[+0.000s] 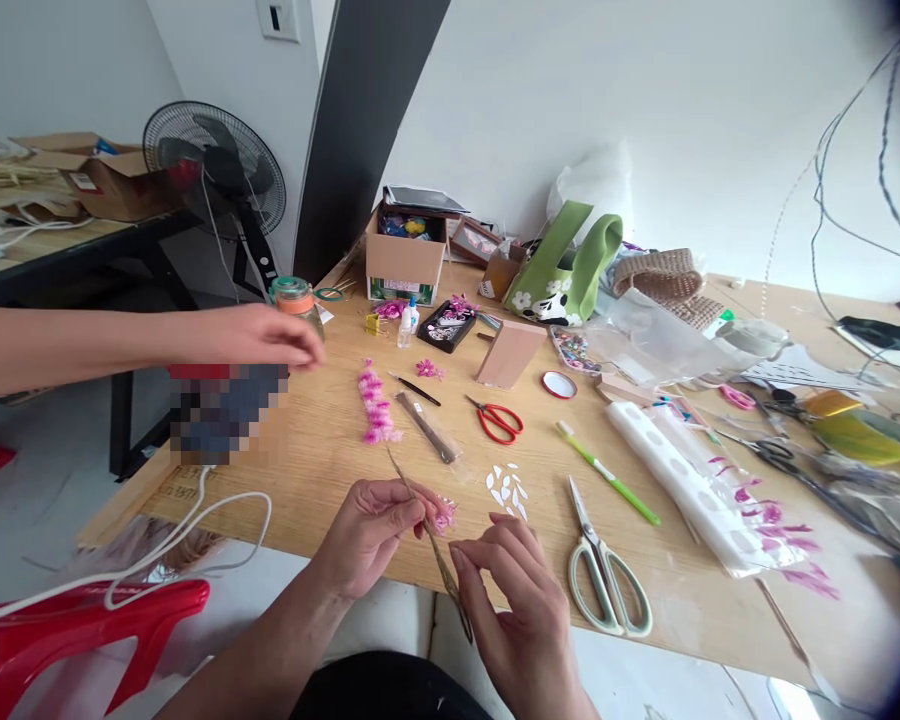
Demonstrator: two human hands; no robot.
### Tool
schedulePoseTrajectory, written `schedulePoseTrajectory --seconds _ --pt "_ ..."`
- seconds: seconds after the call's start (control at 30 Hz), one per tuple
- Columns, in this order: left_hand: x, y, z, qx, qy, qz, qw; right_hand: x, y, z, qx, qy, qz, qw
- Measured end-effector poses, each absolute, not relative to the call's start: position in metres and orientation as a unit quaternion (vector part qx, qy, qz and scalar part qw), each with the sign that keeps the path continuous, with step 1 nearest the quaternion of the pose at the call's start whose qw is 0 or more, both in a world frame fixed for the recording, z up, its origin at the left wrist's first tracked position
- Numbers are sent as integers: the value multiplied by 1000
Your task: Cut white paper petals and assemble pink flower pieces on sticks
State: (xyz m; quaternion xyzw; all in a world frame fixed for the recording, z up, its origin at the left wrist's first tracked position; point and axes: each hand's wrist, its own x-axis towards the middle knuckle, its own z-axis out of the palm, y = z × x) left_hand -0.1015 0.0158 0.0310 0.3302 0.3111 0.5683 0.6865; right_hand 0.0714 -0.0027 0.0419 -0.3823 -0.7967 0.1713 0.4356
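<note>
My left hand (379, 530) pinches a thin brown strand (441, 560) between thumb and fingers over the table's front edge. The strand slants across, with a narrow loop at its lower end. A small pink fuzzy flower (444, 514) shows just beyond my left fingertips; whether it is held or lies on the table I cannot tell. My right hand (514, 600) is closed, thumb and fingertips pinched beside the strand; what they hold, if anything, is too small to make out. White petal-shaped pieces (505, 492) lie just beyond it. Large scissors (600, 570) rest to its right.
Another person's hand (270, 335) reaches in from the left. On the table (315, 490) are a pink fuzzy strip (375, 405), red-handled pliers (499, 420), a green toothbrush (607, 472) and a plastic-wrapped white roll (682, 480). A white cable (266, 500) hangs at the left edge.
</note>
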Motion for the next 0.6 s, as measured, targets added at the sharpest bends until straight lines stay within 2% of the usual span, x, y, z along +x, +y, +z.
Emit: schedulePoseTrajectory --seconds 0.6 --pt "-92 16 28 339 322 541 699 94 -20 34 -418 -792 228 382"
